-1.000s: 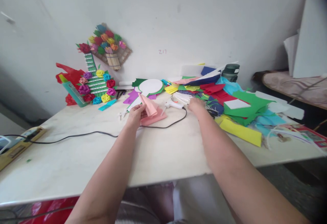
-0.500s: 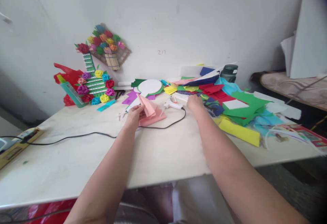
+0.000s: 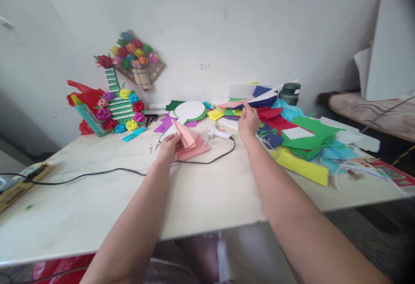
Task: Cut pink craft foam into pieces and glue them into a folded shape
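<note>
My left hand [image 3: 168,149] grips a folded sheet of pink paper [image 3: 188,137], its lower part resting on the table. Further right, my right hand [image 3: 249,124] reaches to the front edge of a stack of coloured paper sheets [image 3: 266,101], fingers closed at the edge of the pink and dark blue ones. Between the hands lies a white glue gun [image 3: 219,133] with a black cord. Behind the pink paper is a white round-headed cut-out [image 3: 189,111] with a green border.
On the left stand a flower-decorated guitar shape [image 3: 121,106] and a teal glue bottle [image 3: 90,117]. A power strip [image 3: 26,184] sits at the left edge. Green paper [image 3: 314,132], a yellow roll [image 3: 303,168] and a dark bottle [image 3: 289,94] are at the right.
My right hand has moved up and away from me, from beside the white strips to the edge of the paper stack. My left hand still holds the pink paper, almost unmoved.
</note>
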`<move>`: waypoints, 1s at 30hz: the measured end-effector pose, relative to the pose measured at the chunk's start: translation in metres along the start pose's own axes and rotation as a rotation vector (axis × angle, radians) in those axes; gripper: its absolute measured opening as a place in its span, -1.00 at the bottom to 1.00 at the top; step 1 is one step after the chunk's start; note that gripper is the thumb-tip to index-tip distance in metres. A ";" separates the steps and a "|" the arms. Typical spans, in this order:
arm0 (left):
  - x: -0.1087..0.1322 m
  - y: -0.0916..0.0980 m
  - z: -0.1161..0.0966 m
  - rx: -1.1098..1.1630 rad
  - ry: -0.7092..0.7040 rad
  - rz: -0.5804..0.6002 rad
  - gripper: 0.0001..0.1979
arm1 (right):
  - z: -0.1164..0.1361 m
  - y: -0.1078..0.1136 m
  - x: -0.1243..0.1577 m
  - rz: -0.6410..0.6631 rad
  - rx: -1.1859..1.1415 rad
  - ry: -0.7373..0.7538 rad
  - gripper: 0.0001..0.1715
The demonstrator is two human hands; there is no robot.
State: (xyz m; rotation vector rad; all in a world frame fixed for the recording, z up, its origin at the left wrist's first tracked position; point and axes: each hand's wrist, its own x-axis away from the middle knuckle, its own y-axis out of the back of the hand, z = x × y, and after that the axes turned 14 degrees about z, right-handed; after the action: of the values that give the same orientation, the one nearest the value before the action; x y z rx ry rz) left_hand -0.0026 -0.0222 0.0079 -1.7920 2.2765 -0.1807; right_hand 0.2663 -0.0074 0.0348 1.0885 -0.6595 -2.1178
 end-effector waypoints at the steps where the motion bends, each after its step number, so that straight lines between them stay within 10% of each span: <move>1: 0.000 0.000 0.000 -0.002 0.002 0.000 -0.67 | -0.004 -0.002 -0.001 0.018 -0.016 -0.061 -0.55; 8: -0.001 0.001 0.002 -0.005 0.000 -0.001 -0.66 | -0.018 -0.012 -0.001 0.126 0.031 -0.256 -0.65; 18: 0.002 0.000 0.001 -0.016 -0.042 0.045 -0.64 | 0.016 -0.013 0.003 0.014 -0.153 0.225 -0.55; 26: 0.001 0.003 0.001 0.019 -0.045 -0.016 -0.66 | 0.063 -0.007 0.036 0.674 -0.802 0.274 -0.45; 30: 0.001 0.005 0.001 0.043 -0.050 -0.058 -0.69 | 0.078 -0.017 0.054 0.764 -0.932 0.230 -0.48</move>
State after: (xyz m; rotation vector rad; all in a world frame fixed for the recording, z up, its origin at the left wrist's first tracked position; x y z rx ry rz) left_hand -0.0068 -0.0217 0.0060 -1.8212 2.1718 -0.1909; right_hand 0.1718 -0.0263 0.0369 0.4189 0.0744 -1.3223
